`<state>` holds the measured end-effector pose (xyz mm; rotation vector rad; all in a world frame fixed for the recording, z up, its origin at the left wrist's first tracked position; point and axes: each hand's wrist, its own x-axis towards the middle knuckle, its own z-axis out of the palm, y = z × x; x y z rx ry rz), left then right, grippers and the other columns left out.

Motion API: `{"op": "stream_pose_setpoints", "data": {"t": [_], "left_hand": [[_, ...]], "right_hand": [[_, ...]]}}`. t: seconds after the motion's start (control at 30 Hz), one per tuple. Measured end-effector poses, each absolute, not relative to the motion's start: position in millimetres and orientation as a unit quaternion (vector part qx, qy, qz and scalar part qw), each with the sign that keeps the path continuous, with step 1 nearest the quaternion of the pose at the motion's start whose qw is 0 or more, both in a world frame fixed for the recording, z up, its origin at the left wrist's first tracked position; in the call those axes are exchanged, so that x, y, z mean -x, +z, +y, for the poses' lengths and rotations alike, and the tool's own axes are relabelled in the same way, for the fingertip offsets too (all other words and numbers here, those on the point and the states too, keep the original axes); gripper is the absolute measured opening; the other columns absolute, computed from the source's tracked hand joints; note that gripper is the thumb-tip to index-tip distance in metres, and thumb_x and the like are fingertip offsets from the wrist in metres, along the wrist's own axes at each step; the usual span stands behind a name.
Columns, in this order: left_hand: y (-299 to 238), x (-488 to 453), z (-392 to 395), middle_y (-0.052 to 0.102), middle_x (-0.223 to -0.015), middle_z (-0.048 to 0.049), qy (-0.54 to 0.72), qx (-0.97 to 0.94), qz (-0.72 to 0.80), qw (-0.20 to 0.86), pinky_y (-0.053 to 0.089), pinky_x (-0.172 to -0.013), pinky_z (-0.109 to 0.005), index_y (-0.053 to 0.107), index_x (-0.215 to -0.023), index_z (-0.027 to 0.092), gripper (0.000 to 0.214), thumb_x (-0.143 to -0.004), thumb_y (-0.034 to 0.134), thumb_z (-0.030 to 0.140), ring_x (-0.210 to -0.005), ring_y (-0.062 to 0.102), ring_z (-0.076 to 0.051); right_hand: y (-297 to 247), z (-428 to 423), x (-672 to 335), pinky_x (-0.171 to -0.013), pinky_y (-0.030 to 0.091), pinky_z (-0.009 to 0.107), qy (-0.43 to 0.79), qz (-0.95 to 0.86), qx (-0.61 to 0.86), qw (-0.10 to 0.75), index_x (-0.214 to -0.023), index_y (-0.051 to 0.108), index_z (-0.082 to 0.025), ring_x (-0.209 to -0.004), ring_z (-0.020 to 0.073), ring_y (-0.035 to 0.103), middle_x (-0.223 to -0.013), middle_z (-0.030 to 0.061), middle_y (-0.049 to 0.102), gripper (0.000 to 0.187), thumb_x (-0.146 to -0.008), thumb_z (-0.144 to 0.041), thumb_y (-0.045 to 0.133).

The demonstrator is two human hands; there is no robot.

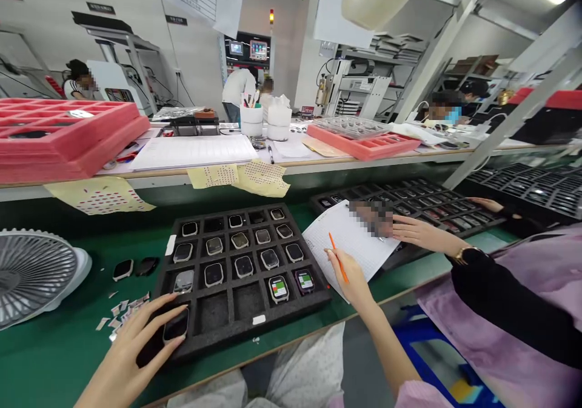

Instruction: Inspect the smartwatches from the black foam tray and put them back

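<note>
My left hand (131,338) curls its fingers and thumb around a dark-faced smartwatch (176,325) in the front-left compartment of a black foam tray (227,334). More smartwatches sit in the tray's other compartments, two of them with lit green and white screens; a few compartments hold none. An orange pen (339,259) is pinched in my right hand (354,280), over a sheet of ruled paper (327,238) at the tray's right. A co-worker's hand (422,236) rests by the far right side of that paper, wearing a wristwatch (468,254).
A fan (39,277) stands at left, near two loose smartwatches (123,269) and small scattered labels (120,314). Another black tray (436,202) lies at right beside the co-worker. Red foam trays (68,147), paper sheets (195,151) and white cups (251,120) occupy the raised shelf.
</note>
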<state>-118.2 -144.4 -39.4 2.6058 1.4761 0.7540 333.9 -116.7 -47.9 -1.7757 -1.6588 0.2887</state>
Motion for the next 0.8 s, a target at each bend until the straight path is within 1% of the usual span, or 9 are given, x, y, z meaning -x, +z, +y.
{"op": "stream_pose_setpoints", "data": {"t": [0.13,0.2,0.27,0.33,0.43,0.53,0.6,0.7,0.8], "left_hand": [[-6.9,81.2,-135.4,0.056,-0.124,-0.0039,0.248,-0.858,0.448,0.039,0.049,-0.090,-0.038,0.060,-0.115,0.030,0.030,-0.090,0.046,0.038,-0.111,0.056,-0.025],[8.8,46.1,-129.5,0.059,-0.118,-0.0036,0.223,-0.889,0.395,0.059,0.047,-0.091,-0.035,0.062,-0.111,0.028,0.027,-0.092,0.045,0.036,-0.108,0.056,-0.021],[17.3,8.0,-122.5,0.061,-0.115,-0.0041,0.173,-0.922,0.337,0.079,0.044,-0.091,-0.033,0.061,-0.111,0.025,0.027,-0.094,0.042,0.032,-0.106,0.056,-0.019],[17.9,-26.0,-115.9,0.061,-0.114,-0.0064,0.128,-0.945,0.291,0.070,0.043,-0.091,-0.035,0.059,-0.113,0.020,0.028,-0.095,0.041,0.030,-0.105,0.055,-0.020],[10.4,-61.0,-108.4,0.062,-0.105,-0.0109,0.075,-0.954,0.291,0.004,0.043,-0.081,-0.038,0.057,-0.114,0.014,0.031,-0.094,0.041,0.030,-0.096,0.055,-0.025],[3.2,-77.2,-102.4,0.062,-0.096,-0.0121,0.070,-0.949,0.306,-0.011,0.043,-0.078,-0.039,0.057,-0.113,0.012,0.034,-0.095,0.035,0.032,-0.089,0.054,-0.026],[1.7,-80.8,-98.7,0.061,-0.096,-0.0117,0.078,-0.944,0.320,0.027,0.043,-0.080,-0.039,0.056,-0.112,0.012,0.036,-0.096,0.031,0.032,-0.089,0.054,-0.025],[2.9,-81.3,-93.4,0.061,-0.100,-0.0116,0.074,-0.927,0.352,0.110,0.044,-0.083,-0.039,0.056,-0.106,0.012,0.035,-0.096,0.030,0.033,-0.093,0.054,-0.025],[4.4,-81.3,-88.6,0.060,-0.098,-0.0111,0.072,-0.905,0.377,0.184,0.044,-0.084,-0.038,0.058,-0.095,0.013,0.037,-0.097,0.027,0.034,-0.093,0.054,-0.024]], "right_hand": [[-32.7,-141.0,-311.0,-0.081,0.046,0.025,0.137,-0.625,0.655,0.401,-0.091,0.060,-0.017,-0.090,0.0131,0.062,-0.097,0.0061,0.065,0.044,-0.095,-0.044,0.025],[-26.9,-147.0,-298.7,-0.079,0.045,0.024,0.143,-0.636,0.643,0.402,-0.090,0.059,-0.017,-0.086,0.0121,0.061,-0.093,0.0059,0.064,0.041,-0.095,-0.042,0.027],[-25.8,-148.6,-287.9,-0.072,0.042,0.024,0.130,-0.652,0.644,0.379,-0.087,0.057,-0.017,-0.077,0.0122,0.058,-0.084,0.0058,0.062,0.037,-0.095,-0.041,0.030],[-28.6,-147.1,-278.7,-0.066,0.037,0.024,0.085,-0.674,0.647,0.346,-0.080,0.054,-0.016,-0.071,0.0131,0.054,-0.076,0.0060,0.058,0.036,-0.095,-0.039,0.030],[-33.9,-142.0,-267.9,-0.064,0.031,0.025,-0.005,-0.695,0.651,0.304,-0.071,0.049,-0.015,-0.066,0.0137,0.048,-0.067,0.0061,0.054,0.037,-0.095,-0.033,0.027],[-35.4,-135.5,-261.7,-0.065,0.028,0.025,-0.035,-0.692,0.664,0.281,-0.071,0.048,-0.015,-0.064,0.0132,0.046,-0.069,0.0054,0.055,0.036,-0.096,-0.028,0.025],[-34.9,-131.4,-260.8,-0.066,0.030,0.025,-0.003,-0.696,0.661,0.280,-0.078,0.050,-0.014,-0.066,0.0124,0.049,-0.076,0.0048,0.058,0.034,-0.096,-0.027,0.025],[-33.3,-127.1,-263.8,-0.072,0.035,0.025,0.075,-0.698,0.649,0.292,-0.087,0.051,-0.013,-0.071,0.0109,0.053,-0.088,0.0047,0.061,0.031,-0.096,-0.028,0.026],[-29.2,-125.3,-269.7,-0.076,0.038,0.025,0.158,-0.676,0.658,0.291,-0.096,0.053,-0.014,-0.076,0.0113,0.055,-0.092,0.0045,0.062,0.031,-0.096,-0.031,0.026]]}}
